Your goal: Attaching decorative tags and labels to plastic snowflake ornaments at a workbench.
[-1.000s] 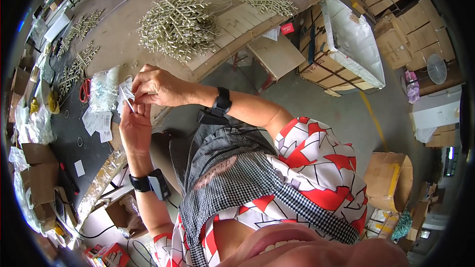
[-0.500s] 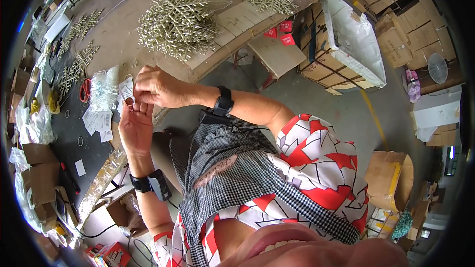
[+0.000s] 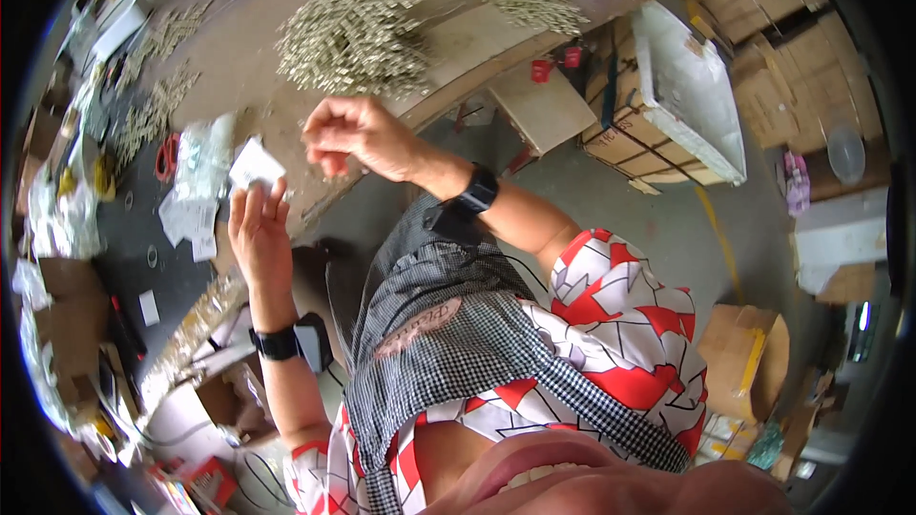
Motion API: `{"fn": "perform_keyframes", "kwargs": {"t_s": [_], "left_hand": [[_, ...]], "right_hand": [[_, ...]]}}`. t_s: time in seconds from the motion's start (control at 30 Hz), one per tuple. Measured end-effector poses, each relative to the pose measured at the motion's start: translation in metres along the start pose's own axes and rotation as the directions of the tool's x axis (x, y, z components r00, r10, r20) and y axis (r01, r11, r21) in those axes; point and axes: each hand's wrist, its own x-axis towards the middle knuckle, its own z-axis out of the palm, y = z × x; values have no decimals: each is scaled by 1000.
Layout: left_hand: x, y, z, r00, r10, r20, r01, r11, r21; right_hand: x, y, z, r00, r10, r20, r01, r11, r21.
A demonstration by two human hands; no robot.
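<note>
Apron (image 3: 448, 362), black-and-white check, fills the near view over my red-and-white patterned shirt (image 3: 630, 343). Left hand (image 3: 256, 234), black band at the wrist, is raised at the worktop (image 3: 258, 57) edge; its fingers (image 3: 277, 195) are pinched on the lower edge of a small white packet (image 3: 254, 165), which stands just above the fingertips. Right hand (image 3: 358, 136), black watch on the wrist, hangs a little above and right of the packet, apart from it; fingers curled together, and I cannot tell whether they hold anything. Beyond, a pale gold pile of sprigs (image 3: 351, 35) lies on the worktop. Further right, cardboard boxes (image 3: 658, 133) stand on the floor.
</note>
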Motion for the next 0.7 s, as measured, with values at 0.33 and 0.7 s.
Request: {"fn": "perform_keyframes", "kwargs": {"t_s": [0.33,0.7], "left_hand": [[-15,6,36,987,32,155,-57,986,157],[-28,3,41,966,122,226,-173,959,224]], "right_hand": [[-18,-13,11,996,48,-80,-55,995,-85],[-8,-12,23,978,-178,-110,103,868,-485]]}}
